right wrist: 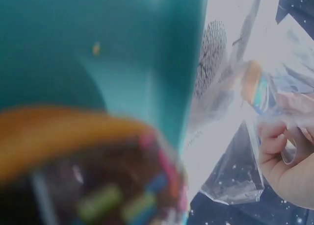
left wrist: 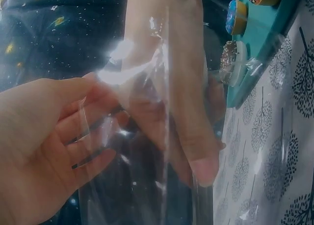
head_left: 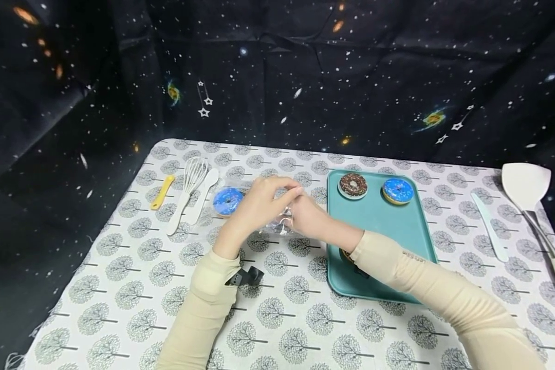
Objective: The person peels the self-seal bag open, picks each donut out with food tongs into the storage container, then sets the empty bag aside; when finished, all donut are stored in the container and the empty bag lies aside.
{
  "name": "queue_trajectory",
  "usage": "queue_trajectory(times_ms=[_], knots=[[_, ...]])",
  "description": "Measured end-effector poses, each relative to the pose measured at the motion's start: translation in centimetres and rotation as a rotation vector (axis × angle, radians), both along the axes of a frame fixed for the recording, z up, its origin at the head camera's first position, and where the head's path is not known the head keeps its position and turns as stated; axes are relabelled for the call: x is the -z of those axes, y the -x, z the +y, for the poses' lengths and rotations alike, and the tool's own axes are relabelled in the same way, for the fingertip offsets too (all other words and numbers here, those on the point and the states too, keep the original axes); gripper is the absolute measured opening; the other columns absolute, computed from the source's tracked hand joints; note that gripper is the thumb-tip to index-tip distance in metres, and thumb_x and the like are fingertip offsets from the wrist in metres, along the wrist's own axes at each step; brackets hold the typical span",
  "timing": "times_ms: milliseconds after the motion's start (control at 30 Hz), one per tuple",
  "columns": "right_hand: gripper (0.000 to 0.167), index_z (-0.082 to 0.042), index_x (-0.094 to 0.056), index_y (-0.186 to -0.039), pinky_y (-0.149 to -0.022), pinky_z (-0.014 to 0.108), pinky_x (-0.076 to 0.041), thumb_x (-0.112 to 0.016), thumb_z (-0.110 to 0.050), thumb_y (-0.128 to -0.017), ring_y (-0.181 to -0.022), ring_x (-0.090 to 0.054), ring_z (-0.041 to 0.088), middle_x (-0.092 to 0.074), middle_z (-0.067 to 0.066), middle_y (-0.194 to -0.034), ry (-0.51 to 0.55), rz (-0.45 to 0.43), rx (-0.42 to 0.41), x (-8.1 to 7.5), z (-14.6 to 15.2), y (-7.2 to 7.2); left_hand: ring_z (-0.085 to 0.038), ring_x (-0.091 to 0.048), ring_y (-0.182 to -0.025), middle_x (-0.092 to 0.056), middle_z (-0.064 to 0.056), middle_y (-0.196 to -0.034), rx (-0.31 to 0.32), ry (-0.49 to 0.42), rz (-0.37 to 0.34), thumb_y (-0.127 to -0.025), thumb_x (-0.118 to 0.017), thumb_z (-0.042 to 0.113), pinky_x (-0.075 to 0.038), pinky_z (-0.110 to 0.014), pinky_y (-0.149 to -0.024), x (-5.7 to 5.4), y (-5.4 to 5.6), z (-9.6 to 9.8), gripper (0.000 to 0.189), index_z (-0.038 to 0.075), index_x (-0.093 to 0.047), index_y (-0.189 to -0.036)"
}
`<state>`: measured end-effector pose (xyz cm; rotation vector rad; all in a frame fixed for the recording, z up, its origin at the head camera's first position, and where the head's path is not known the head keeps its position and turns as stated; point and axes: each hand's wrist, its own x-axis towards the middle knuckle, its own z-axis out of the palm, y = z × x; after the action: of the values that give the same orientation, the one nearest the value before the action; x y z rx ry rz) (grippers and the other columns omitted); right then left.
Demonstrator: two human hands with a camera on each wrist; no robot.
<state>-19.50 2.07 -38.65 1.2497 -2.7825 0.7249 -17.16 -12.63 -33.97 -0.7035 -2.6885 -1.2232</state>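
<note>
In the head view both hands meet over a clear plastic bag (head_left: 281, 226) left of the teal tray. With thumb and fingertips, my left hand (head_left: 263, 203) pinches the film; in the left wrist view its other fingers (left wrist: 91, 171) are spread. My right hand (head_left: 309, 217) crosses in from the right and grips the bag too, its fingers curled in the right wrist view. A blue-iced donut (head_left: 228, 201) lies left of the hands, seemingly inside the bag. Glare and overlapping film hide exactly where each finger sits.
On the teal tray (head_left: 376, 221) are a chocolate sprinkled donut (head_left: 353, 185), a blue donut (head_left: 398, 190) and another partly under the right forearm. A whisk (head_left: 189, 187), white spoon (head_left: 203, 195) and yellow handle (head_left: 162, 192) lie left; a pale knife (head_left: 489, 226) and spatula (head_left: 526, 185) right.
</note>
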Motion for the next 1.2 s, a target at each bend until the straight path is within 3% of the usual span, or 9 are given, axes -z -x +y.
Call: queue_trajectory(times_ms=[133, 200, 367, 600, 733, 833, 1200], knots=[[0.044, 0.008, -0.056, -0.118, -0.095, 0.036, -0.048, -0.070, -0.010, -0.081, -0.095, -0.063, 0.026, -0.064, 0.018, -0.108, -0.016, 0.021, 0.008, -0.1, 0.1, -0.4, -0.017, -0.060, -0.109, -0.068, -0.003, -0.110, 0.006, 0.000, 0.002, -0.094, -0.056, 0.025, -0.044, -0.031, -0.099, -0.1, 0.0, 0.1, 0.024, 0.010, -0.069, -0.107], [0.034, 0.003, -0.062, -0.112, -0.090, 0.032, -0.051, -0.069, -0.011, -0.082, -0.089, -0.064, 0.023, -0.068, 0.013, -0.099, -0.005, 0.036, -0.012, -0.1, 0.0, -0.4, -0.018, -0.060, -0.109, -0.068, -0.003, -0.110, 0.005, -0.001, 0.000, -0.094, -0.056, 0.025, -0.044, -0.031, -0.099, -0.1, -0.1, 0.2, 0.023, 0.011, -0.069, -0.107], [0.030, -0.001, -0.064, -0.110, -0.081, 0.023, -0.053, -0.068, -0.016, -0.085, -0.085, -0.065, 0.017, -0.069, 0.009, -0.098, 0.050, 0.015, -0.048, 0.2, 0.2, -0.4, -0.018, -0.059, -0.110, -0.068, -0.003, -0.111, 0.001, 0.007, -0.017, -0.094, -0.055, 0.027, -0.043, -0.033, -0.100, -0.2, 0.0, 0.2, 0.024, 0.012, -0.069, -0.108], [0.030, 0.001, -0.064, -0.112, -0.087, 0.030, -0.053, -0.064, -0.018, -0.088, -0.098, -0.065, 0.025, -0.064, 0.016, -0.115, 0.029, 0.078, -0.078, -0.2, 1.1, -0.8, -0.017, -0.056, -0.116, -0.065, 0.001, -0.117, -0.045, 0.025, -0.072, -0.095, -0.052, 0.037, -0.040, -0.038, -0.102, 0.0, 0.3, -0.3, 0.031, 0.017, -0.067, -0.112], [0.035, 0.002, -0.063, -0.115, -0.071, 0.024, -0.055, -0.063, -0.021, -0.090, -0.077, -0.064, 0.018, -0.067, 0.014, -0.099, 0.017, 0.100, -0.078, -0.5, 2.0, -1.1, -0.019, -0.056, -0.116, -0.065, -0.001, -0.118, -0.048, 0.023, -0.083, -0.095, -0.052, 0.037, -0.040, -0.040, -0.102, 0.1, 0.2, -0.5, 0.032, 0.015, -0.068, -0.112], [0.035, 0.003, -0.062, -0.116, -0.056, 0.017, -0.048, -0.063, -0.021, -0.089, -0.060, -0.051, 0.008, -0.063, 0.006, -0.084, 0.018, 0.093, -0.078, -0.5, 2.9, -1.3, -0.019, -0.055, -0.117, -0.065, -0.001, -0.118, -0.050, 0.032, -0.089, -0.095, -0.053, 0.036, -0.041, -0.040, -0.102, 0.2, 0.1, -0.5, 0.032, 0.013, -0.067, -0.112], [0.040, 0.002, -0.061, -0.120, -0.051, 0.015, -0.042, -0.065, -0.022, -0.088, -0.059, -0.041, 0.004, -0.054, 0.001, -0.077, 0.017, 0.127, -0.064, -1.4, 6.4, -2.4, -0.017, -0.055, -0.117, -0.065, 0.000, -0.119, -0.032, 0.064, -0.085, -0.094, -0.054, 0.037, -0.041, -0.038, -0.102, 0.2, 0.1, -0.3, 0.031, 0.017, -0.067, -0.113]])
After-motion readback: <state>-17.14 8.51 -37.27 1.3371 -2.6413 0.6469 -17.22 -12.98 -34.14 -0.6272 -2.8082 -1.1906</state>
